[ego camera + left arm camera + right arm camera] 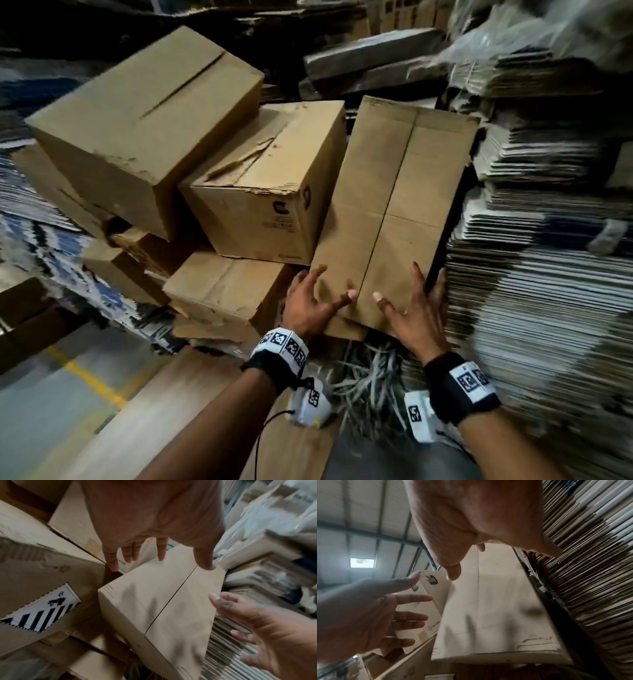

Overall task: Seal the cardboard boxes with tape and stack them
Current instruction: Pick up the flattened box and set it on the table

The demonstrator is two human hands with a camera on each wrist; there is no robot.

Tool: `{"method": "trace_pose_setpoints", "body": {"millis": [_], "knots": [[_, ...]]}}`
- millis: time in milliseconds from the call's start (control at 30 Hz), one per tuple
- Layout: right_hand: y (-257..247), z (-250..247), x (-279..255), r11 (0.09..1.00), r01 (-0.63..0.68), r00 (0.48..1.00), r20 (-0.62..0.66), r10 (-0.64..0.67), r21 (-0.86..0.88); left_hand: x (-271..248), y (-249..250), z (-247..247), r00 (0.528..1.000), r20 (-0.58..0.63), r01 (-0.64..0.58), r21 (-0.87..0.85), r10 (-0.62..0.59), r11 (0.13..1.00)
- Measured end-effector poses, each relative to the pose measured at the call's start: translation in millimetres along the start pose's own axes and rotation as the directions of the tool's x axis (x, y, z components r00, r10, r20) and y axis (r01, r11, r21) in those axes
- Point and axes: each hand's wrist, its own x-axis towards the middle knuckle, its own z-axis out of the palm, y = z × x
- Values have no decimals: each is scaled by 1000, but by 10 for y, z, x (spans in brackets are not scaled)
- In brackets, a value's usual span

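Reaching with left hand (pixel 310 301) and right hand (pixel 411 308), fingers spread and gripping nothing, toward flattened cardboard box (pixel 394 212); next, probably grasping and unfolding.

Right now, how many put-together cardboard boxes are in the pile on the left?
4 clearly: the large top box, the torn printed box, a crushed box below, and a small box lower left. Others may be hidden.

Flattened box (pixel 394 212) — between stacked boxes (pixel 267 192) left, flat cardboard pile (pixel 534 274) right.

Brown cardboard box (pixel 394 212) — centre seam untaped — leans beside stacked boxes (pixel 205 164).
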Motion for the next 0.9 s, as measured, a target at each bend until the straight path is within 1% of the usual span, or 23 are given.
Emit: {"method": "trace_pose_setpoints", "body": {"millis": [33,67,133,233,300,400,467,567,700,800,900], "knots": [[53,33,52,1000,14,1000,-13,-14,0,66,27,39,1000,28,13,43,-14,999],[110,58,115,1000,5,1000,-16,-5,10,141,40,79,998,23,53,72,-54,996],[210,109,225,999,-6,1000,8,6,45,292,-38,187,996,12,86,76,-87,993],[366,200,384,999,-18,997,71,15,43,502,-209,335,995,-28,100,107,-98,989],[414,228,440,999,8,995,101,-13,50,600,-259,361,993,-39,112,99,-109,989],[410,260,437,999,15,997,70,-18,44,658,-252,338,996,-11,94,82,-94,992],[400,275,401,999,5,999,32,-6,44,629,-279,345,997,-7,76,61,-75,995],[375,259,309,1000,28,999,-47,-28,7,565,-357,343,998,-51,31,52,-29,998],[246,109,129,999,23,988,-150,-27,-33,380,-454,324,997,-71,6,35,-4,999],[152,-28,-68,998,23,986,-163,-33,-66,198,-454,243,994,-102,-34,39,38,999],[59,-201,-323,998,-3,984,-179,-10,-70,-65,-320,81,989,-127,-74,64,81,995]]}}
